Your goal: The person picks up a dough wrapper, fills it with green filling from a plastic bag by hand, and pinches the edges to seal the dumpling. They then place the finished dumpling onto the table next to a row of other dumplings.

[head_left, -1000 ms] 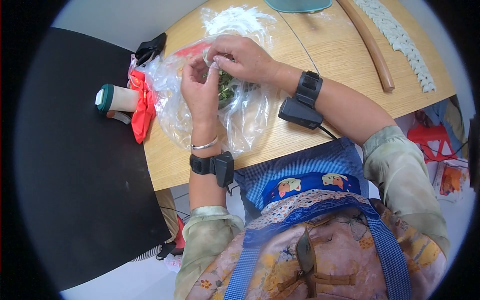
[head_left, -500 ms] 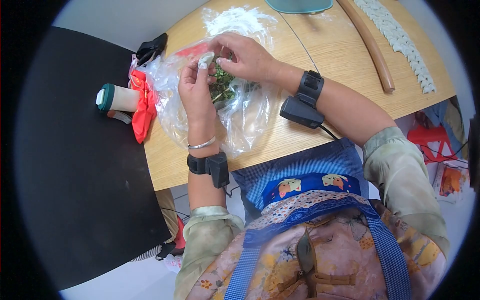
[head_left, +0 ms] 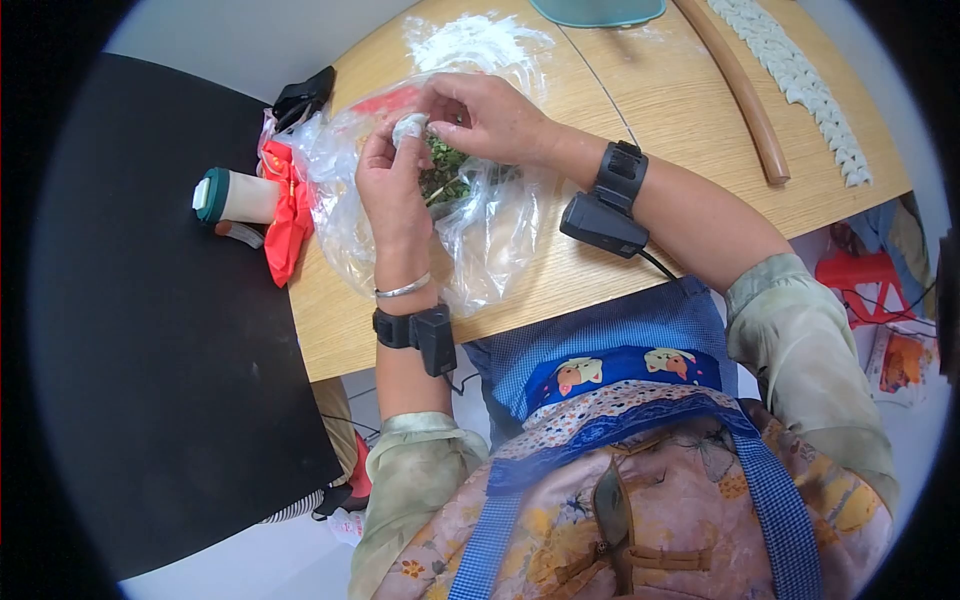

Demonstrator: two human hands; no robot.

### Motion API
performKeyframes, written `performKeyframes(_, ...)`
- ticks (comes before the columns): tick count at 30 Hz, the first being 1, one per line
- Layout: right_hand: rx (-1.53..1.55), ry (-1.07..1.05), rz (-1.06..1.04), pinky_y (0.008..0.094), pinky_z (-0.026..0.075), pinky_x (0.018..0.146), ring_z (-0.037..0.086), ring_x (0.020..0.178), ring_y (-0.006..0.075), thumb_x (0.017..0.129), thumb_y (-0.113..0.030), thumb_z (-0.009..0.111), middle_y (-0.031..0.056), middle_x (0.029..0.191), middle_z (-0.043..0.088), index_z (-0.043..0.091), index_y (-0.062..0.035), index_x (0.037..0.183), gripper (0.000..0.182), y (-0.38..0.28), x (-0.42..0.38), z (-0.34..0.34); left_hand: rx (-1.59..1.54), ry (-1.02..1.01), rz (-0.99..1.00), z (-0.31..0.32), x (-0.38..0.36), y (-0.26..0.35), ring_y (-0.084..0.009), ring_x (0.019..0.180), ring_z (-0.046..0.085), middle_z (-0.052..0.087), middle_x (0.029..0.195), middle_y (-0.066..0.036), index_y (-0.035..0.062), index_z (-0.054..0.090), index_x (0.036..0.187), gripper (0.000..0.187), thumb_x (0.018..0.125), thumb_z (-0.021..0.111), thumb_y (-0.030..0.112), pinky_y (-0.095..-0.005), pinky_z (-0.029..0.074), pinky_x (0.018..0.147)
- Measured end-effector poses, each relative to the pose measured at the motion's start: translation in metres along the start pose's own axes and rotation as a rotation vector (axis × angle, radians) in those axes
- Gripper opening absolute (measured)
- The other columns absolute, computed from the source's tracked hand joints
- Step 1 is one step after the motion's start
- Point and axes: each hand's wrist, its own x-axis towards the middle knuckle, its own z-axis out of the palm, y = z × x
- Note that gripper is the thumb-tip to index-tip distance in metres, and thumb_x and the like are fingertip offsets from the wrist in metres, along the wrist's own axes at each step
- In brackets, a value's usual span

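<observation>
A small pale dumpling (head_left: 408,127) is pinched between the thumb and fingers of my left hand (head_left: 393,190). From the right, my right hand (head_left: 492,118) closes its curled fingers and thumb at the dumpling's edge; the exact contact is partly hidden. Just below both hands, chopped green filling (head_left: 445,172) lies in a crumpled clear plastic bag (head_left: 485,245) spread on the wooden table (head_left: 570,235).
White flour (head_left: 475,45) is scattered at the back. A wooden rolling pin (head_left: 740,95) and overlapping rows of dumplings (head_left: 800,85) lie to the right. A teal-edged item (head_left: 600,12) sits at the far edge. Leftward are a green-lidded cup (head_left: 245,196) and a red bag (head_left: 288,235).
The dumpling has tilted and turned slightly between my fingers and now looks rounder. My right fingers have shifted a little down and closer to it.
</observation>
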Motion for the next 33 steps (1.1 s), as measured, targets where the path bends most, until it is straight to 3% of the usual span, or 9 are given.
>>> performKeyframes(15,0.033,0.041,-0.031,0.0293,0.049,0.066,0.062,0.073,0.0179,0.085,-0.010,0.063,0.0098,0.081,0.064,0.061,-0.0009,0.094,0.013,0.0035,-0.0004,0.0027,-0.066,0.008,-0.019,-0.0017,0.0005,-0.0002,-0.0065,0.072,0.054,0.060,0.088,-0.002,0.0014,0.058,0.105,0.017,0.090,0.062,0.008,-0.0191,0.043,0.060)
performKeyframes(33,-0.034,0.063,-0.079,0.0308,0.049,0.065,0.061,0.071,0.0201,0.083,-0.010,0.064,0.0102,0.079,0.064,0.062,-0.0013,0.092,0.013,0.0025,-0.0002,0.0015,-0.043,0.034,-0.035,-0.0011,-0.0004,0.0010,-0.0057,0.070,0.052,0.060,0.087,-0.001,0.0019,0.059,0.104,0.017,0.089,0.064,0.007,-0.0185,0.041,0.060)
